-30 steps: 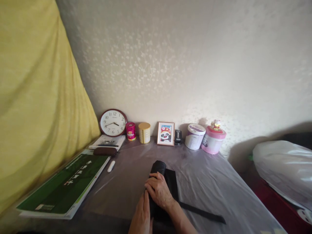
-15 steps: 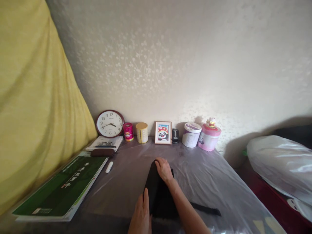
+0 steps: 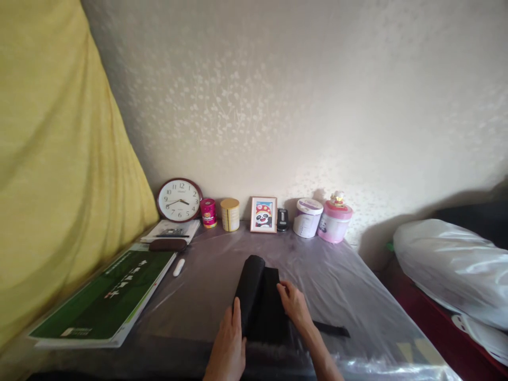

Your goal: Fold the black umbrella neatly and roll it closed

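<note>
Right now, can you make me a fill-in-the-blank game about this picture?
1. The person's ____ hand touches the rolled part of the black bundle.
2. The animal in the picture frame is a ____.
3. The big book's cover is colored ____.

Missing words: left; panda; green.

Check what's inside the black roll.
The black roll covers its own inside, so that's hidden. Visible: its outer surface and the flat black flap by the right hand.
</note>
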The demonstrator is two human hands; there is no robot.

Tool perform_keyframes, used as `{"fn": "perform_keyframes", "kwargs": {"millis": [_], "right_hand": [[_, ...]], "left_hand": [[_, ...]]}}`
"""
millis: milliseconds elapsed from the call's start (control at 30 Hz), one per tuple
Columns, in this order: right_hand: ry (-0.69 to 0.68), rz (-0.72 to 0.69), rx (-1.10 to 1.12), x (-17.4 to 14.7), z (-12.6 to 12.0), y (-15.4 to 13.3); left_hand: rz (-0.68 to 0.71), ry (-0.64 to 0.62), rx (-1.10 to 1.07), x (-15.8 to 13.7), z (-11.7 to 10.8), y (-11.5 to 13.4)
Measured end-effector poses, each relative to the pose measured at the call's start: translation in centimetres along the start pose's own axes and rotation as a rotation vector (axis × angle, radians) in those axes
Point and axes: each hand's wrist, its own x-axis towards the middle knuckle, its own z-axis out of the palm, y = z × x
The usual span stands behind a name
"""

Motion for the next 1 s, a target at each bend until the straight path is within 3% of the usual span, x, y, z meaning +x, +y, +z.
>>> {"fn": "perform_keyframes", "kwargs": {"millis": [167, 367, 633, 833, 1000], "right_hand": [[0.020, 0.033, 0.005, -0.5, 0.9, -0.9], [0.004, -0.018, 0.176, 0.2, 2.0, -3.3], [0.016, -0.022, 0.246, 1.1, 5.5, -7.2], [-0.102, -0.016, 0.194, 1.3, 5.7, -7.7], [-0.356, 0.136, 0.456, 0.8, 5.6, -8.2]], "left_hand": [[0.011, -0.004, -0.015, -0.1, 0.4, -0.5], [0.012, 0.003, -0.025, 0.2, 0.7, -0.7], [0.028, 0.011, 0.020, 0.4, 1.2, -1.6], [0.077, 0.067, 0.042, 0.8, 2.4, -2.9], [0.120, 0.136, 0.003, 1.1, 3.3, -3.8]]}}
